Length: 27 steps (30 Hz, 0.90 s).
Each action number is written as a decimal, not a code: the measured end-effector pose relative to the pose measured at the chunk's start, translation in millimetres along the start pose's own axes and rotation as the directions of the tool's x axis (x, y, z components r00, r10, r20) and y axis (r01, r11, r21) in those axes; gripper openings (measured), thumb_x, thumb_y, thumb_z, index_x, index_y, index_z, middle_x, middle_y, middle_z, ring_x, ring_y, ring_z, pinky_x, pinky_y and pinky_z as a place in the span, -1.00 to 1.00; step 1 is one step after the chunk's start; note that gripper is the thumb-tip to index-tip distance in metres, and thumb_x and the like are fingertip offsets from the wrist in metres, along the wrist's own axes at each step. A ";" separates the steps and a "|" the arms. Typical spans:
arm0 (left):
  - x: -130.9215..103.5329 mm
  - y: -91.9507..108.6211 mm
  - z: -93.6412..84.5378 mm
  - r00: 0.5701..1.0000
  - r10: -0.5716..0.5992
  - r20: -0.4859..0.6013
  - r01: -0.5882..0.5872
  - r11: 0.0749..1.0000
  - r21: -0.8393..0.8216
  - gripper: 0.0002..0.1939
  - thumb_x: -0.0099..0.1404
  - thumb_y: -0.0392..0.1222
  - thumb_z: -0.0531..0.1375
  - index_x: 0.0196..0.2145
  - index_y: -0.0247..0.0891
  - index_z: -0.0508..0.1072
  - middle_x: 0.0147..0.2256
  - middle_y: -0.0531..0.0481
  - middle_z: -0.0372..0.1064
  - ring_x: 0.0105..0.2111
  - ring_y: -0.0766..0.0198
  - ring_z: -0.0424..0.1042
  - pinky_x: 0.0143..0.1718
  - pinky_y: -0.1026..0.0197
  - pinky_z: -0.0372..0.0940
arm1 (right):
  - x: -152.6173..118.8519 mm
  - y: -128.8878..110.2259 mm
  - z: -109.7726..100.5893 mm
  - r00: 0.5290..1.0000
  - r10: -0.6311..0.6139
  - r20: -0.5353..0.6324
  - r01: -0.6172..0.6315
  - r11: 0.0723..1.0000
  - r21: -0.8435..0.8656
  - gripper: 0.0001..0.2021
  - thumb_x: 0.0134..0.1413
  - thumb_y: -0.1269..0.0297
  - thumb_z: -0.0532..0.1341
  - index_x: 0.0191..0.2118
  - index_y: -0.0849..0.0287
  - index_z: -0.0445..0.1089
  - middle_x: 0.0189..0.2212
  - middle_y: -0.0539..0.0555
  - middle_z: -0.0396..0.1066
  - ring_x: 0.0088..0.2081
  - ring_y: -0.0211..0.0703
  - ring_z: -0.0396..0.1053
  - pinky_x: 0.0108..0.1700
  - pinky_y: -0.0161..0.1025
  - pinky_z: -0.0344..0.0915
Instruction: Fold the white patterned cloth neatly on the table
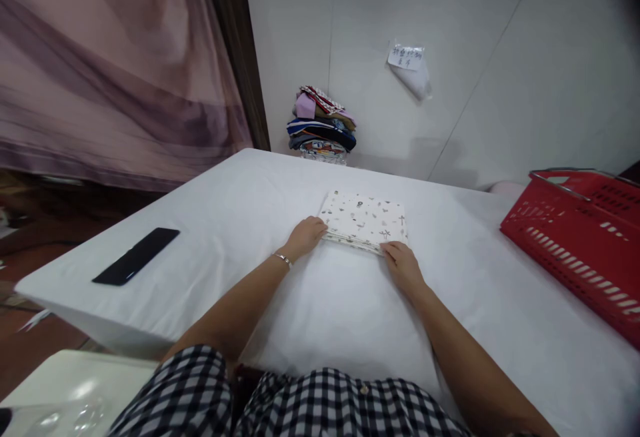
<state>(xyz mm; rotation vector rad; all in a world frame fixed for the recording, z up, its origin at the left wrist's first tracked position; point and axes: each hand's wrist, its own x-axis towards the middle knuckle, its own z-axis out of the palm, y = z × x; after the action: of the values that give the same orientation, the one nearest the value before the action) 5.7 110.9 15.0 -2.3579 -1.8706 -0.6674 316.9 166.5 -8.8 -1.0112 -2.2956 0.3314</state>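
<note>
A folded white cloth (365, 216) with small dark and coloured prints lies flat on the white-covered table in front of me. Its layers show along the near edge. My left hand (307, 237) is closed on the near left corner, fingers on top and thumb by the edge. At the near right corner, my right hand (403, 265) pinches the same edge, with its fingertips on the cloth. The undersides of both hands are hidden.
A red plastic basket (575, 244) with a metal handle stands at the right. On the left lies a flat black object (137, 256). Beyond the far edge rises a pile of folded clothes (323, 124). A white stool (75, 390) is at the lower left.
</note>
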 end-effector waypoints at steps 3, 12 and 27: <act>-0.6 4.3 -2.8 1.000 -0.010 -0.019 0.011 0.999 0.033 -0.72 0.37 -0.20 -0.04 -0.27 -0.20 0.46 -0.24 -0.05 0.40 -0.21 0.21 0.30 -0.17 0.15 0.21 | -0.1 0.7 1.7 1.000 -0.011 -0.012 0.011 1.000 -0.015 -0.69 0.20 0.30 0.00 -0.10 0.10 0.46 -0.15 0.15 0.42 -0.12 -0.01 0.32 -0.07 -0.07 0.25; -13.9 2.3 1.6 0.997 -0.067 -0.030 0.062 0.990 -0.126 -0.75 0.34 -0.17 -0.02 -0.22 -0.18 0.44 -0.18 -0.04 0.38 -0.14 0.21 0.27 -0.12 0.16 0.24 | -2.7 2.8 6.4 0.996 -0.054 -0.068 0.049 0.997 -0.063 -0.72 0.19 0.32 0.02 -0.13 0.14 0.46 -0.18 0.15 0.43 -0.13 -0.03 0.32 -0.08 -0.06 0.25; 13.5 -0.9 -16.4 0.985 -0.029 0.167 0.019 0.998 0.059 -0.71 0.32 -0.21 -0.01 -0.42 -0.23 0.46 -0.31 -0.05 0.38 -0.22 0.22 0.31 -0.23 0.19 0.21 | -4.0 7.3 9.5 0.993 -0.078 -0.083 0.072 0.994 -0.077 -0.72 0.17 0.34 0.03 -0.11 0.12 0.45 -0.17 0.15 0.42 -0.13 -0.02 0.32 -0.08 -0.06 0.26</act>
<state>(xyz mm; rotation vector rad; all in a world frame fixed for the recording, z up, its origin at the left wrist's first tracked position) 2.3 118.3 34.6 -2.4281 -1.9570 -0.4216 317.4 168.6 -21.2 -0.9539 -2.2754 0.1695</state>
